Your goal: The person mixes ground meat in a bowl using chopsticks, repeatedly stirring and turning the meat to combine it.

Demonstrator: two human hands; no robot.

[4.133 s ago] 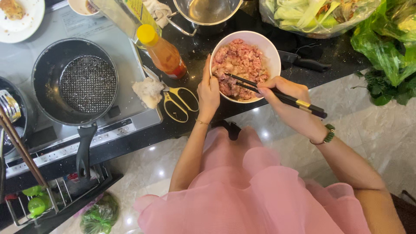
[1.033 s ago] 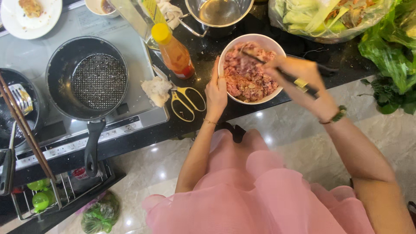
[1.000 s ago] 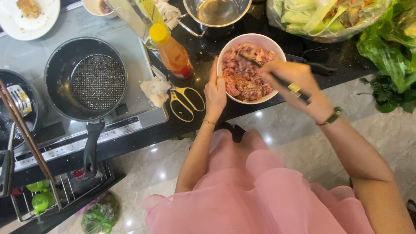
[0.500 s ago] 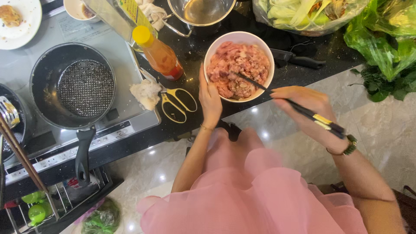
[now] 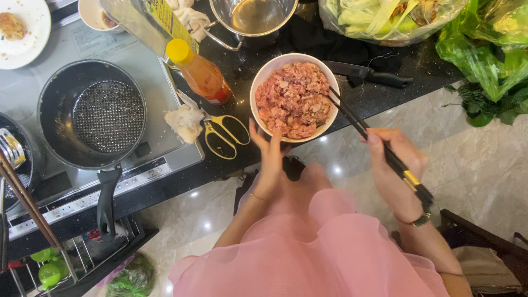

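A white bowl [image 5: 263, 83] of pink minced meat [image 5: 292, 99] stands at the counter's near edge. My left hand [image 5: 270, 154] rests against the bowl's near rim, fingers spread. My right hand [image 5: 395, 165] grips a pair of black chopsticks [image 5: 352, 117]; their tips lie at the bowl's right rim, just touching the meat.
Yellow-handled scissors [image 5: 224, 135] and a crumpled tissue [image 5: 186, 122] lie left of the bowl. An orange sauce bottle [image 5: 201, 72], a black pan [image 5: 93, 116] on a cooktop [image 5: 159, 144], a steel pot [image 5: 254, 18], a black knife [image 5: 367, 73] and bagged greens [image 5: 484, 44] surround it.
My right hand pulled back from over the bowl toward me, drawing the chopsticks to the bowl's right rim. My left hand stayed on the bowl's near side.
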